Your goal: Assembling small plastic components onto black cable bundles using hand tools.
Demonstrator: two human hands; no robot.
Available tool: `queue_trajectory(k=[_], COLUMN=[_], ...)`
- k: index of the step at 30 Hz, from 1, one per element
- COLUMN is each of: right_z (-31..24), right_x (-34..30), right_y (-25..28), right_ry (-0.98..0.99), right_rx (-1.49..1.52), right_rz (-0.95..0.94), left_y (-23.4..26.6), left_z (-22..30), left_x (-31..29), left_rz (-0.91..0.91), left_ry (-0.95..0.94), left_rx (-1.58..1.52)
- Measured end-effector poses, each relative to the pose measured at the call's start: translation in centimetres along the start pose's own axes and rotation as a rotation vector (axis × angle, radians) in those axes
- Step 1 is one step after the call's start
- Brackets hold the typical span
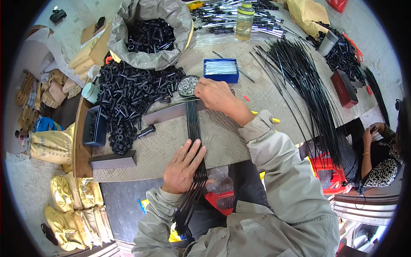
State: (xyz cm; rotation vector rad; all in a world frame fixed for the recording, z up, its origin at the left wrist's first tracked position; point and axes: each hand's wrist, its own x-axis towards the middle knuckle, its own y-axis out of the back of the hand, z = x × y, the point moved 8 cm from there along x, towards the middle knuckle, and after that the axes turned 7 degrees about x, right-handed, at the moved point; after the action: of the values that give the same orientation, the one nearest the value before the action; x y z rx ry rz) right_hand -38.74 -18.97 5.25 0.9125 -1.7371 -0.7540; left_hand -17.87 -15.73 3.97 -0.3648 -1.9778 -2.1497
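My left hand lies flat with fingers spread over a row of thin black cables, pressing them on the table's front edge. The cables' lower ends hang down toward my lap. Their upper ends cross a long grey bar. Just beyond that bar, my right hand has its fingers closed at the rim of a round dark dish of small shiny metal pieces. Whatever the fingertips pinch is too small to make out. A blue box of thin whitish rods stands right behind my right hand.
Black plastic fittings pile up at left, below an open grey sack. A long bundle of black cables lies at right. A bottle stands at the back. Another person sits at far right. A second bar lies front left.
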Motion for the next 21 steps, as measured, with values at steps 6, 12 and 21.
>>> queue_trajectory(k=[6,12,21], right_z=[5.6,9.8,10.6], right_x=[1.1,4.4,4.6], right_y=[6.1,4.3,3.9], right_ry=[-0.258,-0.3,-0.301], right_rx=[-0.098,-0.304,-0.107], right_rz=[0.302,-0.117,-0.21], left_y=[-0.1,-0.5,0.2], left_z=[-0.3,-0.2,-0.2], left_x=[0.2,0.1,0.0], left_rz=[0.008,0.008,0.021], left_ry=[0.063,0.053,0.035], left_rx=[0.043,0.062,0.029])
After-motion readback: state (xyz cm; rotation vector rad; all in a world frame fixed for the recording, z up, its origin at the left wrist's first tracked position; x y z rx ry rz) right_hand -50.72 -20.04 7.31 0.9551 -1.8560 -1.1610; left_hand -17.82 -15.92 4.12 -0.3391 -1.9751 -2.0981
